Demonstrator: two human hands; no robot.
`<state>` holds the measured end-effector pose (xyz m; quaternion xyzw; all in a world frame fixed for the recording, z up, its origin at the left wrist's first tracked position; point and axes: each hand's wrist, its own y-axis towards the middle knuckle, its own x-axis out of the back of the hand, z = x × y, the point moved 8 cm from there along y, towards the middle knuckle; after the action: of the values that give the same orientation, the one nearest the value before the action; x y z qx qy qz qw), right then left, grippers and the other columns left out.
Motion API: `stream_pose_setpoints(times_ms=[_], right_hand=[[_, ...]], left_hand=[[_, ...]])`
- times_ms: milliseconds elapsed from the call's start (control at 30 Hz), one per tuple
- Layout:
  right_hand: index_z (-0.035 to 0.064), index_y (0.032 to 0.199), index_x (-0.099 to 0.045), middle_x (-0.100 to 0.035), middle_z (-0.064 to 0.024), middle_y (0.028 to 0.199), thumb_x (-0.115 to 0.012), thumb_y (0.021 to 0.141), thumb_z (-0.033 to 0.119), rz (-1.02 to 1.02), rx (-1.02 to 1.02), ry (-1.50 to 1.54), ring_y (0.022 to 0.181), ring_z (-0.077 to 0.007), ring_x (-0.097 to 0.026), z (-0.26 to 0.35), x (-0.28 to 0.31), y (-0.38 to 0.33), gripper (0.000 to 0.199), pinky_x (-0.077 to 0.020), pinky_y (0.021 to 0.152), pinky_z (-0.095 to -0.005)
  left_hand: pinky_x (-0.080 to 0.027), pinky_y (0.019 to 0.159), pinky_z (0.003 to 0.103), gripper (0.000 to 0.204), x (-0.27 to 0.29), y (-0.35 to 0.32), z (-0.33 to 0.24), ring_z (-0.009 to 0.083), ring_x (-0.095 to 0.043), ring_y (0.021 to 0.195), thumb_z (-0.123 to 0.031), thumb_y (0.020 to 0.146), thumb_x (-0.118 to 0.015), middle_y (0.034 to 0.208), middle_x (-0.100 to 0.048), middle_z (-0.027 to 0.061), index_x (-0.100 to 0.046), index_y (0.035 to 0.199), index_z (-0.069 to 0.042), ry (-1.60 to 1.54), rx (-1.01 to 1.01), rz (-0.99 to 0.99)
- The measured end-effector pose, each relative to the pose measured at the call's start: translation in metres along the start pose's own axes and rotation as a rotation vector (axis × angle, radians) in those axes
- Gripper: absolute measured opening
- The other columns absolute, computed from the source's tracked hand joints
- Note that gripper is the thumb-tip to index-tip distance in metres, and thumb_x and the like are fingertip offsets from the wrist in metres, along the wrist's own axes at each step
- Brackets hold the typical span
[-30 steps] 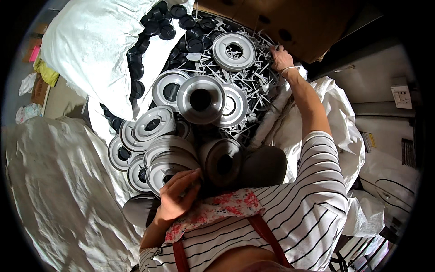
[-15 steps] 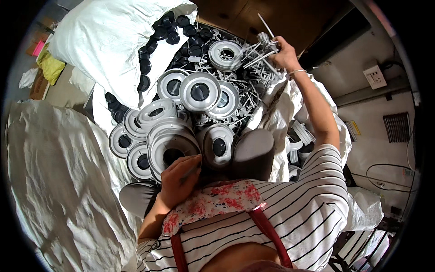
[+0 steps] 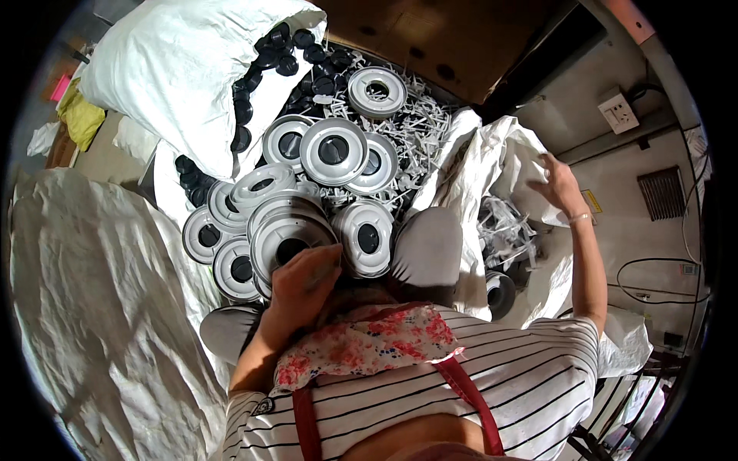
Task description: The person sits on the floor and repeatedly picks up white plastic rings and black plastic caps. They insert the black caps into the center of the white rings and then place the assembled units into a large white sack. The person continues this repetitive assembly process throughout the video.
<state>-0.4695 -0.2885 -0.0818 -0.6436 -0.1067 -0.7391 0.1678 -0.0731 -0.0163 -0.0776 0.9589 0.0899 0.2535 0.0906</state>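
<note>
- Your left hand (image 3: 304, 280) rests on the grey plastic disc (image 3: 286, 244) at the near edge of the pile, right in front of your lap; the fingers curl over its rim, though you cannot tell from here whether they truly clamp it.
- Your right hand (image 3: 555, 184) is far out to the side, fingers closed on the edge of the white sack (image 3: 492, 157), holding its mouth up.
- The disc looks like moulded plastic: light, stiff, smooth-faced, probably a little slippery. Take it by the raised outer rim or hook a finger in the dark centre hole rather than pinching the flat face.
- The stacked discs (image 3: 334, 150) lean on one another, so lifting one may let its neighbours slide.
- Beyond them lies a tangle of thin grey sprue pieces (image 3: 419, 131) that could snag, and the black caps (image 3: 304, 58) spill from the large white bag (image 3: 177, 69).
- Your raised knee (image 3: 427, 250) sits between the pile and the sack, so any carry across must clear it.
</note>
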Motion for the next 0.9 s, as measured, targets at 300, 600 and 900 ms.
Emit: stream_pose_setpoints(times_ms=[300, 600, 900], right_hand=[[0.0134, 0.146, -0.019, -0.026, -0.0255, 0.145, -0.076, 0.066, 0.016, 0.133, 0.18, 0.04, 0.129, -0.0398, -0.035, 0.08, -0.172, 0.223, 0.099, -0.0376, 0.102, -0.0461], [0.0191, 0.148, -0.013, -0.017, -0.0162, 0.152, -0.061, 0.072, 0.006, 0.016, 0.352, -0.09, 0.134, -0.0348, -0.031, 0.104, -0.235, 0.35, 0.09, -0.0334, 0.107, -0.0428], [0.0303, 0.143, -0.027, -0.038, -0.0177, 0.135, -0.069, 0.066, 0.0, 0.48, 0.242, 0.125, 0.106, -0.0366, -0.057, 0.107, -0.289, 0.392, 0.093, -0.0506, 0.083, -0.0437]], left_hand=[[-0.051, 0.079, 0.035, 0.037, -0.006, 0.132, 0.01, 0.0328, -0.064, 0.092, -0.008, 0.078, -0.068, 0.106, -0.064, 0.017, -0.06, 0.113, -0.001, 0.139, 0.009, 0.234], [-0.035, 0.107, 0.041, 0.062, -0.146, 0.289, 0.123, 0.0396, -0.04, 0.127, -0.006, 0.075, -0.066, 0.132, -0.045, 0.0264, -0.042, 0.131, 0.006, 0.596, -0.51, 0.424], [-0.039, 0.097, 0.046, 0.055, -0.159, 0.359, 0.234, 0.0363, -0.055, 0.106, -0.014, 0.067, -0.071, 0.108, -0.058, 0.0248, -0.053, 0.117, 0.002, 0.649, -0.333, 0.6]])
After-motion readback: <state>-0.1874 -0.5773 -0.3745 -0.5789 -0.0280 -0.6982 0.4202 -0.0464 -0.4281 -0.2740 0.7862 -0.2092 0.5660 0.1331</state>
